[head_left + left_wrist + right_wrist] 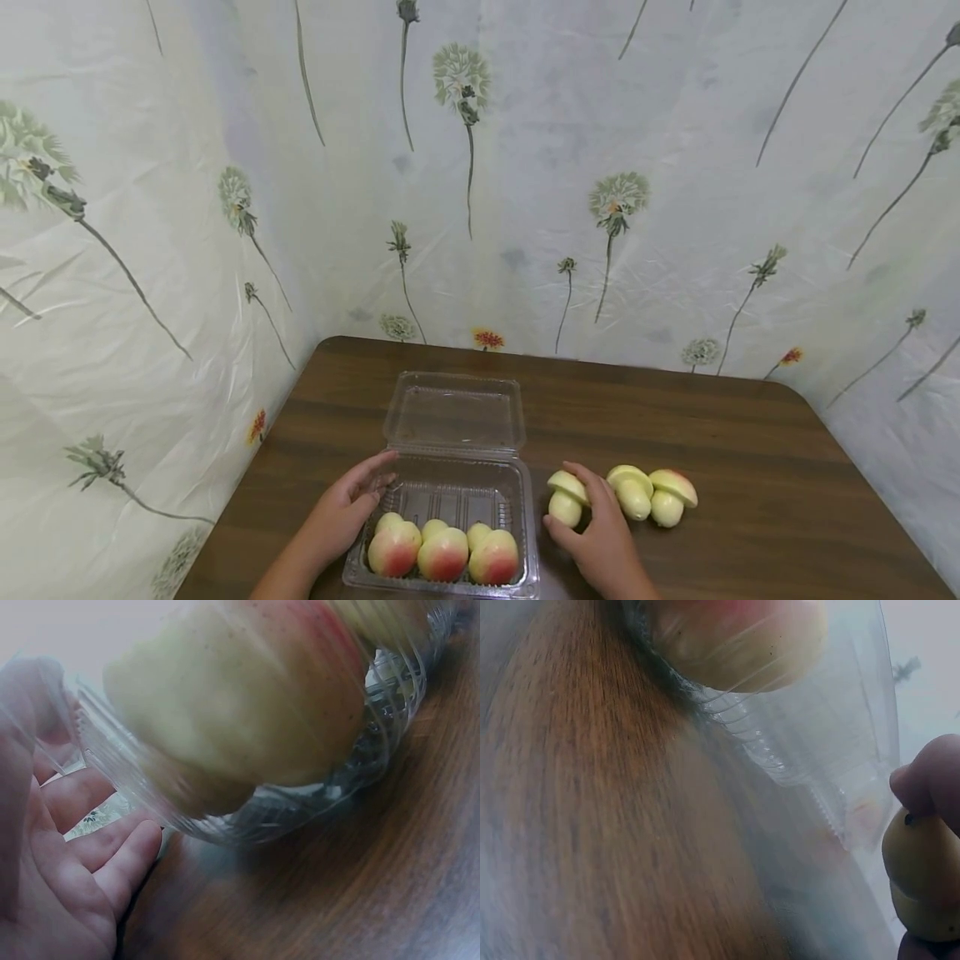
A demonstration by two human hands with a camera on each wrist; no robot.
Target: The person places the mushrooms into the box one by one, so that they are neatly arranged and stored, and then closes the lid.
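A clear plastic clamshell container [528, 533] has its lid [457, 408] folded back. Along its near side lie three mushroom-shaped pieces [443, 554], pale yellow with red-blushed caps. My left hand [337, 517] holds the container's left rim; the left wrist view shows fingers [124, 859] against the clear wall, close to a piece [240, 690]. Right of the container, my right hand [600, 537] pinches another mushroom-shaped piece [566, 500] between thumb and fingers, its cap tilted up. The right wrist view shows that piece [921, 870] held at both ends.
Two more mushroom-shaped pieces lie side by side just right of my right hand, one all pale yellow [632, 492], the other with a red-tinged cap [671, 497]. The brown wooden table [750, 467] meets a dandelion-print sheet [525, 167] at its back and sides.
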